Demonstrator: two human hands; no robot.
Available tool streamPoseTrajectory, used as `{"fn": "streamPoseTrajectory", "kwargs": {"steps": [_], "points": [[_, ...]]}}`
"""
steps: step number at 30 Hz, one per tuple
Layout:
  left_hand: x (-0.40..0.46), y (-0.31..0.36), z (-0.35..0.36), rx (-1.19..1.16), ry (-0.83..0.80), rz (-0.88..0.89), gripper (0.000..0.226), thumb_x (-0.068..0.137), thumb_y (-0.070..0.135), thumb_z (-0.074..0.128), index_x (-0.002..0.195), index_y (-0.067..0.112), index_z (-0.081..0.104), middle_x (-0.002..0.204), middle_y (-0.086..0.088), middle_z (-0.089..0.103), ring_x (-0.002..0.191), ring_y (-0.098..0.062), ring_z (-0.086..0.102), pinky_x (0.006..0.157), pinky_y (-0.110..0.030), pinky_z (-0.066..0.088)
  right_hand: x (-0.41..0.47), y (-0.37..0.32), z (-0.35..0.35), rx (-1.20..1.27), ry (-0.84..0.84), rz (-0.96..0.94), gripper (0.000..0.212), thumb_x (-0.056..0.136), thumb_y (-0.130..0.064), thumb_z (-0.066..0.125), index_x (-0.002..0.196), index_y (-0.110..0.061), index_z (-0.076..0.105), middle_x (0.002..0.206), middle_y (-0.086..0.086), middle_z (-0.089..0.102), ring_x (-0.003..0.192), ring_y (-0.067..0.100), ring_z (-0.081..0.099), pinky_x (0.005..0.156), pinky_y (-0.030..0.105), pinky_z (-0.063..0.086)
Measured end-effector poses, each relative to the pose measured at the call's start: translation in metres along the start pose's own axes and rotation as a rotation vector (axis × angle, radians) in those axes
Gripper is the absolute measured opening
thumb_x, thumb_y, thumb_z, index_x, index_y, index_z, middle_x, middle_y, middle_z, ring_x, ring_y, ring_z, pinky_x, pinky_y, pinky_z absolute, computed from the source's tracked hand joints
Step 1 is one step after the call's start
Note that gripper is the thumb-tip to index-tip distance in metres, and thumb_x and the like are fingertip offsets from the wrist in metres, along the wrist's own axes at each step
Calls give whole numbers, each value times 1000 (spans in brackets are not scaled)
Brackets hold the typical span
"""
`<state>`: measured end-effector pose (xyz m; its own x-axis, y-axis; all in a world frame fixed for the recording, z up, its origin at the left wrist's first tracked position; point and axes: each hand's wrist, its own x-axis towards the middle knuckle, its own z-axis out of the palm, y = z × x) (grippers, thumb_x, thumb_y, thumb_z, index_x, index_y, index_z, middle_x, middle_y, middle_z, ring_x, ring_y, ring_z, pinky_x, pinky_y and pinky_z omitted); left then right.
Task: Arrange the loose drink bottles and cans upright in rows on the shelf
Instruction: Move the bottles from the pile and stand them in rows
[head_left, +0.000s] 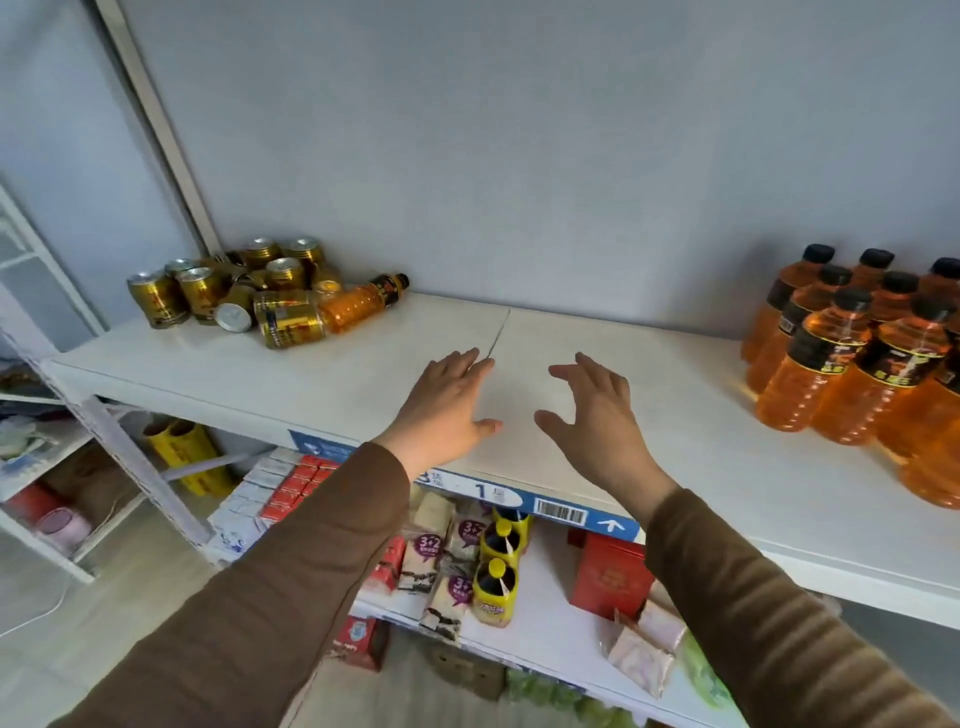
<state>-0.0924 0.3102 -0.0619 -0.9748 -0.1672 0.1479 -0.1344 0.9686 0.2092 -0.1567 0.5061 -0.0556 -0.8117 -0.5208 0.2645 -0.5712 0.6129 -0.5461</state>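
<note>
A white shelf runs across the view. At its back left lies a heap of several gold cans, some upright, some on their sides, with one orange drink bottle lying on its side against them. At the right end several orange bottles with black caps stand upright in rows. My left hand and my right hand hover over the bare middle of the shelf, palms down, fingers spread, holding nothing. Both are well apart from the cans and the bottles.
A grey wall backs the shelf and a metal upright rises at the left. Below, a lower shelf holds yellow-capped bottles, snack packs and a red box. A small white rack stands at the far left.
</note>
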Motion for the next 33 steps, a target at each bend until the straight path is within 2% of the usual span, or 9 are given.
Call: {"fn": "streamPoseTrajectory", "kwargs": {"steps": [6, 11, 16, 21, 26, 33], "points": [[-17, -55, -16, 10, 19, -33, 81, 95, 50, 57, 158, 23, 15, 167, -3, 10, 152, -24, 8, 124, -41, 8, 14, -47, 37, -86, 5, -73, 57, 90, -35, 64, 143, -23, 45, 153, 2, 37, 140, 25, 25, 112, 37, 31], [-18, -93, -25, 26, 54, -75, 81, 95, 50, 56, 158, 23, 14, 167, -2, 10, 153, -21, 7, 124, -39, 6, 47, -74, 69, -3, 3, -117, 55, 90, -33, 65, 140, -21, 47, 141, 0, 49, 133, 24, 34, 105, 36, 37], [-23, -145, -40, 61, 52, -98, 82, 95, 51, 55, 159, 23, 12, 167, -1, 9, 153, -20, 5, 122, -35, 5, 67, -112, 109, 68, -21, -107, 53, 92, -35, 63, 140, -22, 47, 138, 0, 52, 130, 23, 39, 102, 33, 38], [-17, -208, -57, 48, 75, -93, 83, 94, 53, 56, 159, 23, 13, 167, 0, 10, 151, -21, 9, 121, -37, 11, 107, -155, 147, 100, -23, -63, 52, 93, -39, 61, 141, -25, 45, 137, 0, 54, 126, 21, 46, 97, 32, 40], [-5, -276, -76, 57, 81, -26, 83, 94, 52, 58, 159, 21, 17, 166, -1, 12, 151, -25, 12, 121, -40, 15, 146, -195, 184, 150, -6, 39, 53, 94, -39, 61, 141, -19, 46, 136, 3, 56, 124, 21, 51, 96, 32, 42], [22, -329, -83, 6, 49, 46, 82, 94, 49, 59, 159, 22, 16, 166, -1, 13, 152, -24, 11, 121, -39, 14, 182, -211, 224, 165, 4, 198, 56, 94, -45, 59, 142, -21, 44, 135, 0, 57, 120, 20, 55, 93, 32, 44]]}}
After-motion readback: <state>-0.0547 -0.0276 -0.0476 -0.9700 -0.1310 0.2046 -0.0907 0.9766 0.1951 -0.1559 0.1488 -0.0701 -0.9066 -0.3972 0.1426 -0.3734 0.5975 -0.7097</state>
